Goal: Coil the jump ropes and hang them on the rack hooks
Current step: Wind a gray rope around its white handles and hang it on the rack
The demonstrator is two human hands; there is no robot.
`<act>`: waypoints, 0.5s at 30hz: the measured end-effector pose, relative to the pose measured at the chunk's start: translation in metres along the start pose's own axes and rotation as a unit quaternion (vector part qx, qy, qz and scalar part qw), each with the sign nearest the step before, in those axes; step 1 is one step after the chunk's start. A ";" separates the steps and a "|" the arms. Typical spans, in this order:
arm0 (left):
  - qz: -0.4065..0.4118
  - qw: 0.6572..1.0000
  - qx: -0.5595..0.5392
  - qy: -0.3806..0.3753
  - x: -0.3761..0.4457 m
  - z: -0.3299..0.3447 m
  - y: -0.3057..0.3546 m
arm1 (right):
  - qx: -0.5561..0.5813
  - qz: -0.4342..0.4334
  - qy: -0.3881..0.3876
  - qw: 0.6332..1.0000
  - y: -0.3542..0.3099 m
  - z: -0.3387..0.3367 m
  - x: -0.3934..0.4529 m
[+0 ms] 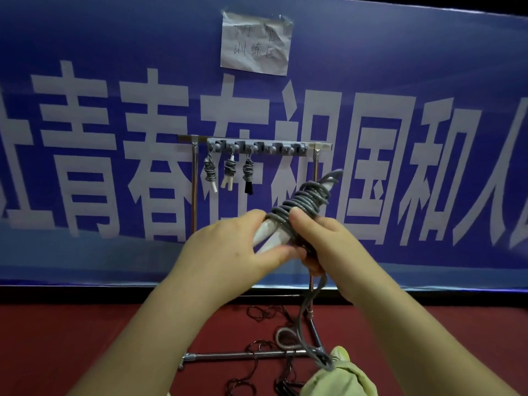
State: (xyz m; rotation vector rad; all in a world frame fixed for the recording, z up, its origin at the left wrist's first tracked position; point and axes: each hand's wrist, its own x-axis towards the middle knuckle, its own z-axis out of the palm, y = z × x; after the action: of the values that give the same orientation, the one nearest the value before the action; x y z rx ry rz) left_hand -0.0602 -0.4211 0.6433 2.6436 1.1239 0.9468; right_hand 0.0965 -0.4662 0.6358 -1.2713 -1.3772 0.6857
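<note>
Grey jump rope (303,204) wound round its white handles (271,240), held mid-air before the rack (257,145); loose tail hangs to the red floor (85,338). Left hand (228,252) pinches the handles, right hand (323,244) grips the coil. Three coiled ropes (230,174) fill the left hooks; right hooks free.

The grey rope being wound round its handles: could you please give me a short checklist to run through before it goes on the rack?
1. Left hand holds the white handles: ok.
2. Right hand grips the grey rope coil: ok.
3. Rope fully wound: not ok, a tail hangs to the floor.
4. Free hook on the rack: ok, right side bare.
5. Three hung ropes secure: cannot tell.
</note>
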 end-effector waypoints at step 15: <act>-0.079 0.496 -0.740 -0.447 0.005 0.039 -0.014 | -0.008 -0.085 -0.056 0.995 -0.005 -0.010 -0.007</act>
State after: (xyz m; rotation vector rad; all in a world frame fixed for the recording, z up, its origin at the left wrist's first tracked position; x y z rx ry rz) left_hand -0.0431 -0.4027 0.6105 1.0462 -0.0093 0.0727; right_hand 0.1032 -0.4770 0.6407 -1.1261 -1.5660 0.6369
